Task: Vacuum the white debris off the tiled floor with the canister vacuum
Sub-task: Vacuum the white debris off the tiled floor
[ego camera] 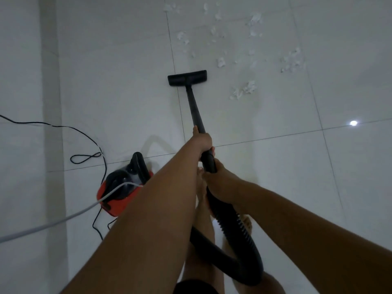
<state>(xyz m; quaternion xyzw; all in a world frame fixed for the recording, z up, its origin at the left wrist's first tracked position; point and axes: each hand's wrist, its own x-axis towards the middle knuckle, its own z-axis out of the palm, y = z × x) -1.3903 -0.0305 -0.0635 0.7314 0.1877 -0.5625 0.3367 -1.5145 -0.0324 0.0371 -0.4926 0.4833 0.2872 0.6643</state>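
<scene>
No text, label, brand, number or sign can be read on the red and black plastic canister vacuum (114,198) at near left, nor elsewhere.

Bare tiled floor (275,177) lies open to the right of the wand (195,109), all the way to the near right. It is also open to the left of the floor nozzle (187,78). White debris (244,90) is scattered to the right of the nozzle and beyond it. On the near left, the canister vacuum (118,187), a looping black power cord (51,125) and a white cable (53,220) stand in the way. The hose (239,234) loops nearest, in front of the person's bare legs (203,225).
</scene>
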